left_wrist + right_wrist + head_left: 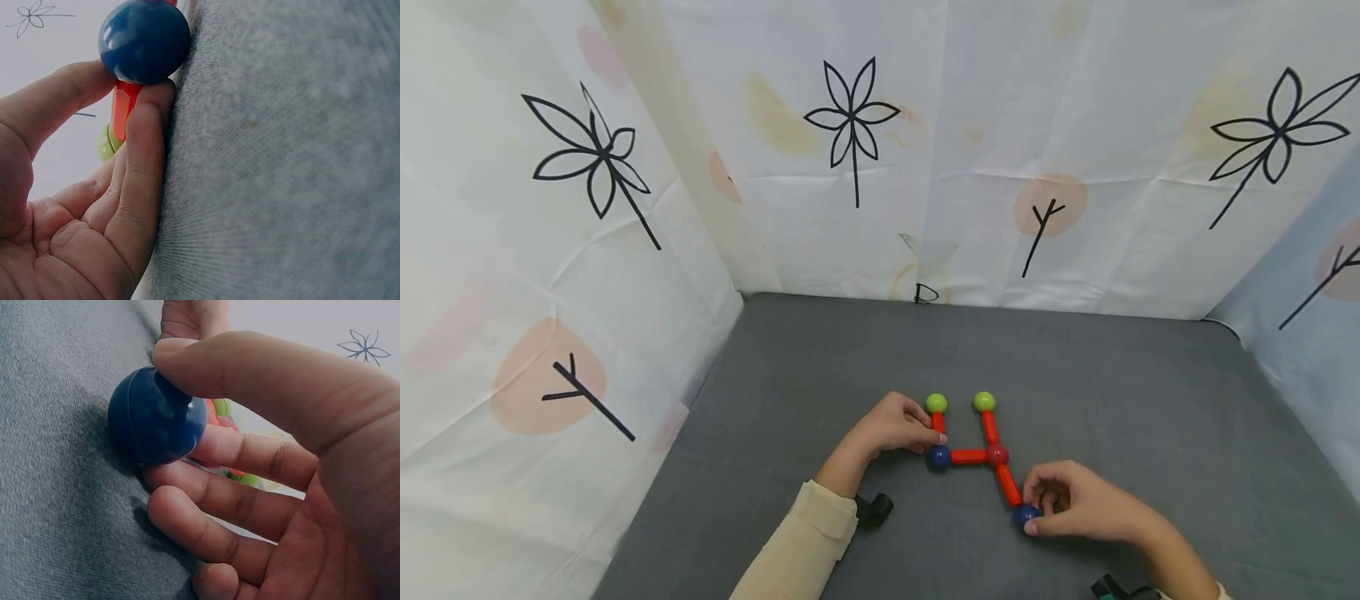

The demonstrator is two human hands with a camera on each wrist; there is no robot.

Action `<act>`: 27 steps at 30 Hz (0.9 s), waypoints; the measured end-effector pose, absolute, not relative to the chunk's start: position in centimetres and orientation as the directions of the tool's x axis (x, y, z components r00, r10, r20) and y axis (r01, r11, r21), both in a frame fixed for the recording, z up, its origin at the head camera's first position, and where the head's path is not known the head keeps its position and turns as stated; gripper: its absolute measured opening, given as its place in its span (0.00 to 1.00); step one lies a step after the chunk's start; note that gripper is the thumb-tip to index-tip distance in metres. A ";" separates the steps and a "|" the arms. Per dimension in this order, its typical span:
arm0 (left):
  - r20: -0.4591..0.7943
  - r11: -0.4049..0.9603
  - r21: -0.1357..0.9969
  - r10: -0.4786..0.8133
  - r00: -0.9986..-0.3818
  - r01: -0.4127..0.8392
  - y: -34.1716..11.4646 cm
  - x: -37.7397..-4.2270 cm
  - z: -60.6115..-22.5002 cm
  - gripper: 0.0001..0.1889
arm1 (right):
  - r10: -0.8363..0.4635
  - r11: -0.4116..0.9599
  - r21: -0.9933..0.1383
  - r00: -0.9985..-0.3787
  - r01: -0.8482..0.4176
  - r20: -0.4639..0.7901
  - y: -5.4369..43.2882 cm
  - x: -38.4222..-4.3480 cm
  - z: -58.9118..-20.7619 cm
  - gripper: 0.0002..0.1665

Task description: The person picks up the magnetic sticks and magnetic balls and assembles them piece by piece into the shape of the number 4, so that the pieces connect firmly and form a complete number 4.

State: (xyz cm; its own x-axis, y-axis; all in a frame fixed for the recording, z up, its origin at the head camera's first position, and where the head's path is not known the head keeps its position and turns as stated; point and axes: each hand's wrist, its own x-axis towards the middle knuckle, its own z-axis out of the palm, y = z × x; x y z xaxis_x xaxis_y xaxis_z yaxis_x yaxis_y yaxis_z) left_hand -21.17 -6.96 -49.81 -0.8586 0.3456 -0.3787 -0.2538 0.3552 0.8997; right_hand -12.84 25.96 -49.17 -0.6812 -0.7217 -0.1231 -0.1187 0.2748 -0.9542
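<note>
A ball-and-rod construction toy lies on the grey table, its red rods joined by balls. My left hand [895,423] pinches the left red rod [122,115] between thumb and fingers, right where it meets a blue ball [938,458]. A green ball [936,403] tops that rod. From the blue ball a level rod [968,457] runs to a red ball [997,454]. Another rod leads up from there to a second green ball [984,402]. A slanted rod [1008,485] ends at another blue ball [153,419], which my right hand [1086,504] grips by thumb and fingers.
The grey tabletop [820,358] stretches around the toy. White cloth walls [955,125] with plant drawings stand behind and at both sides. A black wrist device [874,510] sits at the left wrist, and another [1120,588] at the right.
</note>
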 end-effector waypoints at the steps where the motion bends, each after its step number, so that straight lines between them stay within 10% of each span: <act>1: -0.378 0.355 0.900 0.346 -0.859 -0.254 -7.0 -21.2 -49.8 0.14 | -0.723 0.274 -0.955 -0.680 -0.116 -0.125 25.9 -12.8 -49.2 0.09; 27: -0.387 0.359 0.896 0.344 -0.856 -0.260 -6.9 -21.2 -49.8 0.14 | -0.697 0.308 -0.944 -0.703 -0.115 -0.142 25.0 -12.9 -49.0 0.14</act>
